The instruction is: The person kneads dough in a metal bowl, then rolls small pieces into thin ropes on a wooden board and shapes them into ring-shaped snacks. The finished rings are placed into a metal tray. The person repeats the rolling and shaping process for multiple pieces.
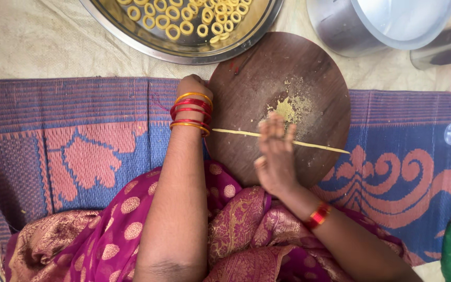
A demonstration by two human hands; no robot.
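Now | steel tray point(131, 39): dough rings point(184, 15) | right hand point(275, 156) flat, fingers spread on dough rope point(314, 145) | left hand point(193, 86) grips wooden board point(309, 68)

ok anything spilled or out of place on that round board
Only loose yellow crumbs scattered on the round wooden board, just beyond the right hand rolling a thin dough rope. Nothing else stands out.

Home floor cooking spot: woven mat point(79, 130), steel tray point(131, 36), wooden board point(309, 68).

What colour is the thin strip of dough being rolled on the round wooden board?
Pale yellow. The dough strip lies across the dark brown board under the right hand; the head view shows it.
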